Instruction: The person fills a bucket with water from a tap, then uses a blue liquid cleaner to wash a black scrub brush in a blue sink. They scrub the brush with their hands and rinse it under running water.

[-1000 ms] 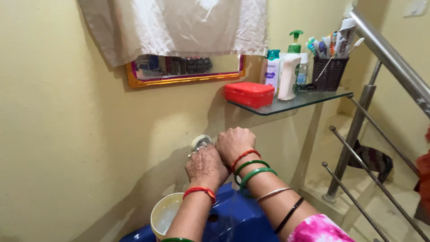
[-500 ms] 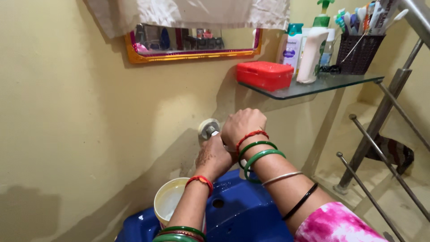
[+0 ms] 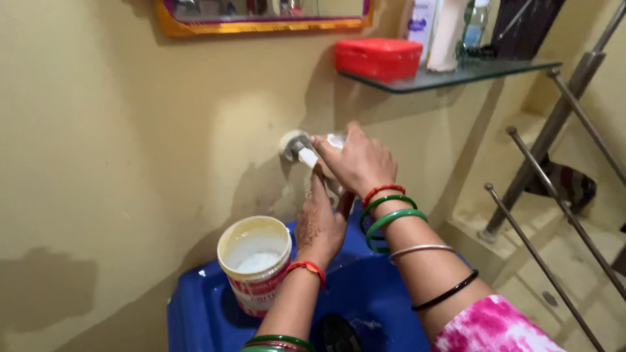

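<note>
We see our right hand (image 3: 357, 161) with its fingers curled together over the white handle of the wall tap (image 3: 301, 148), thumb reaching toward the tap's round base against the yellow wall (image 3: 117, 130). Just beneath it our left hand (image 3: 321, 223) is held up with fingers straight and close together, gripping nothing, its fingertips right under the tap's outlet. Both hands hang over the back part of the blue basin (image 3: 202, 306), whose rear edge meets the wall. A cream tub (image 3: 255, 259) with white residue inside stands in the basin, just left of our left wrist and near the wall. Above, the glass shelf (image 3: 456, 73) juts out over our right hand, carrying a red box (image 3: 378, 58). To the right, the steel railing (image 3: 561, 215) closes that side.
</note>
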